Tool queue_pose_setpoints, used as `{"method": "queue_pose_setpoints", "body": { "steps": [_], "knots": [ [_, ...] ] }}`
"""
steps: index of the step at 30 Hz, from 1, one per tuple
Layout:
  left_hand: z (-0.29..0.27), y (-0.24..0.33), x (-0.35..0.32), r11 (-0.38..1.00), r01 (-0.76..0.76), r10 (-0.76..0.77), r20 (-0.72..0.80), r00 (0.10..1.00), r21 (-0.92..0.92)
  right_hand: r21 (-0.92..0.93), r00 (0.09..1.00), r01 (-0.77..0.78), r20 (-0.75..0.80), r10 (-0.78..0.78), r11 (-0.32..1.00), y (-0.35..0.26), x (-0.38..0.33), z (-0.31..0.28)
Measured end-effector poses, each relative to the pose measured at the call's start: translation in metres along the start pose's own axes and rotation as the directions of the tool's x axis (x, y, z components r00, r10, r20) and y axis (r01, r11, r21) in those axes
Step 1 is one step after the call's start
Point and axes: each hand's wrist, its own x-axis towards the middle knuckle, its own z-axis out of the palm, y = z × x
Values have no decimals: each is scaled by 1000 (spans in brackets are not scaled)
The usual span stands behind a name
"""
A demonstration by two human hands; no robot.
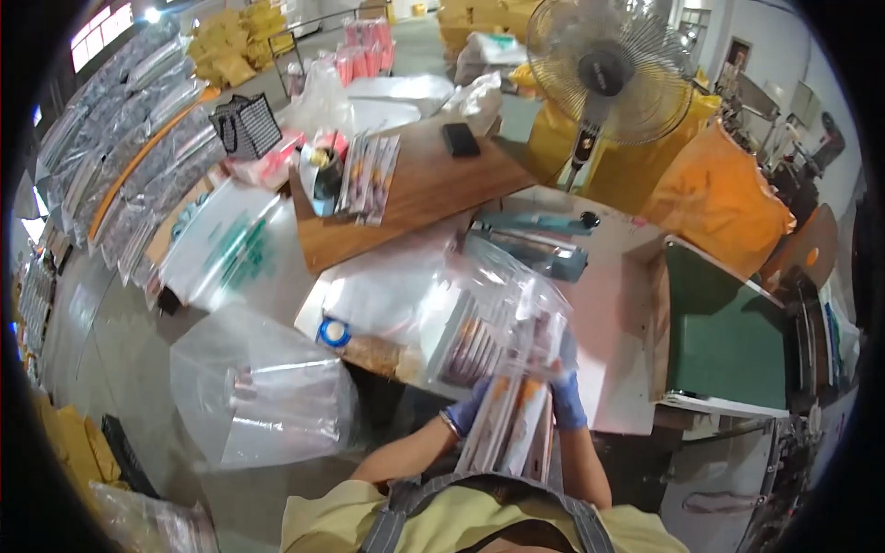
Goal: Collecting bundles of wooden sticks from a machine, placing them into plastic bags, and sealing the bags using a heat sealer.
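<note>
The bundle of long flat packets [509, 426] stands almost upright between the two hands, its long axis running from the person's chest up and away toward the surface [608, 304]. The left hand [467, 408], in a blue glove, is closed on the bundle's left edge low down; the right hand [564, 392], also gloved, is clamped on the right edge a little higher, so it is the nearer one to the clear plastic bag [489, 318]. That bag lies just beyond the top ends of the packets, and its mouth seems to face them, though the crumpled film makes this hard to tell. Behind the bag sits a bag sealer [539, 247]; a roll of blue tape [334, 333] lies to the left; a fan [608, 74] stands further back.
</note>
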Motion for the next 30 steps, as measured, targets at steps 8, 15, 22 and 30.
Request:
{"method": "queue_pose_setpoints", "body": {
  "steps": [8,15,22,30],
  "knots": [
    [-115,-143,-33,786,228,-97,-250,963,575,279,762,-495,-316,566,823,-79,-79,-11],
    [81,51,-22,-344,-637,381,722,577,690,-507,896,-419,-93,435,754,-180,-60,-24],
    [203,158,13,-41,-514,611,428,666,857,-874,921,382,336,-196,299,-266,75,-44],
    [180,176,44,-618,-514,180,743,644,595,-992,975,-1,27,-223,-125,-245,89,-27]
  ]
}}
